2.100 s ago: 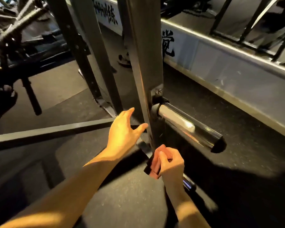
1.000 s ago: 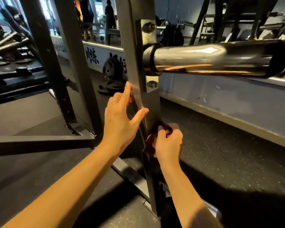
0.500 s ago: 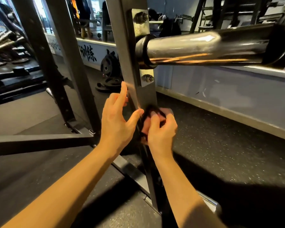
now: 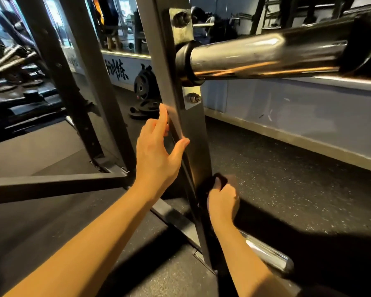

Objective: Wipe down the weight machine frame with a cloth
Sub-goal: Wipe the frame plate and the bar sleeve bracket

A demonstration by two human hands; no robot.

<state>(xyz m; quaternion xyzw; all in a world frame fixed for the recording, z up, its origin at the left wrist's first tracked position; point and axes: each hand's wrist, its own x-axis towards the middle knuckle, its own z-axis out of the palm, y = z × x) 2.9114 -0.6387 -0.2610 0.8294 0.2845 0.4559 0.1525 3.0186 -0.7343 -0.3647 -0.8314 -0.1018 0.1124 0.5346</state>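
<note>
The machine's dark upright post rises through the middle of the view. A chrome weight peg juts right from its bolted plate. My right hand grips a dark cloth bunched against the post's right face, low down near the base. My left hand rests against the post's left edge, higher up, with fingers straight and thumb spread toward the front face.
A lower chrome peg sticks out near the floor at the post's foot. Dark frame bars run left along the rubber floor. Weight plates lean by the pale wall panel. More slanted uprights stand behind.
My right hand has slid the cloth down the post from just below the bolted plate to near the base. The left hand has stayed on the post's edge.
</note>
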